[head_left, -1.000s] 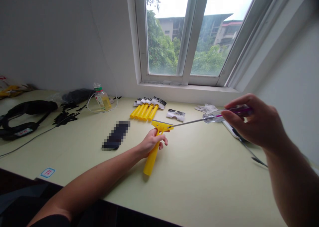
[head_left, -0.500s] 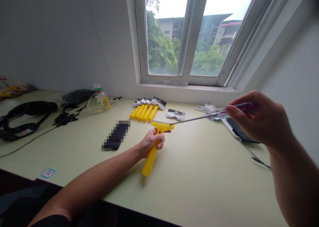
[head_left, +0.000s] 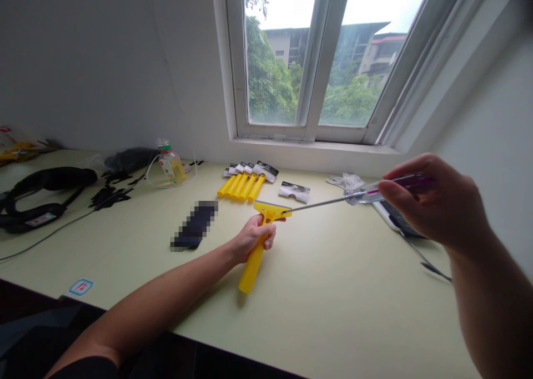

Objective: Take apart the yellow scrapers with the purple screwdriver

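My left hand (head_left: 255, 239) is closed around the neck of a yellow scraper (head_left: 253, 268), whose wide head with a metal blade edge points away from me. In my right hand (head_left: 437, 201) is a screwdriver (head_left: 320, 202) with a clear and purple handle, pinched between thumb and fingers. Its long shaft slants down to the left, and the tip meets the right side of the scraper head, by a screw. Beyond the scraper, several more yellow scrapers (head_left: 241, 186) with card labels lie in a row. A loose label card (head_left: 294, 191) rests beside them.
A dark pixelated flat object (head_left: 195, 226) lies left of my left hand. Further left are a bottle of yellow liquid (head_left: 171, 165), a black headset (head_left: 45, 196) and a cable. Behind my right hand sit crumpled gloves (head_left: 345, 181) and a dark device (head_left: 400, 218).
The screwdriver tip has shifted slightly down and left on the scraper head, and its handle has turned a little in my right hand. My left hand stays almost still.
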{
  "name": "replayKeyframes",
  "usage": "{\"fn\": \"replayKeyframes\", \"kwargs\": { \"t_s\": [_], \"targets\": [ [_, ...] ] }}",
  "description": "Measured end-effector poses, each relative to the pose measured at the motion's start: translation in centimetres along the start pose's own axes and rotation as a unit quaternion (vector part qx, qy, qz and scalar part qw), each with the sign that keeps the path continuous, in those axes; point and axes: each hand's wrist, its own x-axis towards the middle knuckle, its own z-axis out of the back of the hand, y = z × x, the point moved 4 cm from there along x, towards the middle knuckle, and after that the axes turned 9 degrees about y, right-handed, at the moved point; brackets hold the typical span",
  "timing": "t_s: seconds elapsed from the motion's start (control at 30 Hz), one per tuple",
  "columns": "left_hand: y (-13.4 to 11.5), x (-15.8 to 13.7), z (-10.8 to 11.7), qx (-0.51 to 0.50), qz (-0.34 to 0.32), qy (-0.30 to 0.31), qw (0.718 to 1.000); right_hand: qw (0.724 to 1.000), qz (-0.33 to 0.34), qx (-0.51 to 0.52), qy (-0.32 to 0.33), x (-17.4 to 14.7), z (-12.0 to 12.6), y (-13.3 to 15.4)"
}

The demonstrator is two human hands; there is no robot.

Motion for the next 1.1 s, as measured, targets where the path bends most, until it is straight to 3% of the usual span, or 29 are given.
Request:
{"fn": "replayKeyframes", "kwargs": {
  "t_s": [0.43, 0.7, 0.93, 1.1],
  "targets": [
    [0.0, 0.1, 0.1, 0.03, -0.007, -0.008, 0.999, 0.999, 0.034, -0.03, 0.025, 0.2, 0.1, 0.7],
    [-0.3, 0.0, 0.0, 0.099, 0.0, -0.061, 0.993, 0.979, 0.103, -0.1, 0.142, -0.2, 1.3, 3.1],
    [-1.0, -0.1, 0.0, 0.091, -0.019, -0.072, 0.993, 0.974, 0.101, -0.187, 0.079, -0.7, 1.3, 4.9],
    [-0.6, 0.0, 0.3, 0.065, -0.021, -0.065, 0.996, 0.976, 0.094, -0.182, 0.072, -0.7, 0.7, 5.3]
  ]
}}
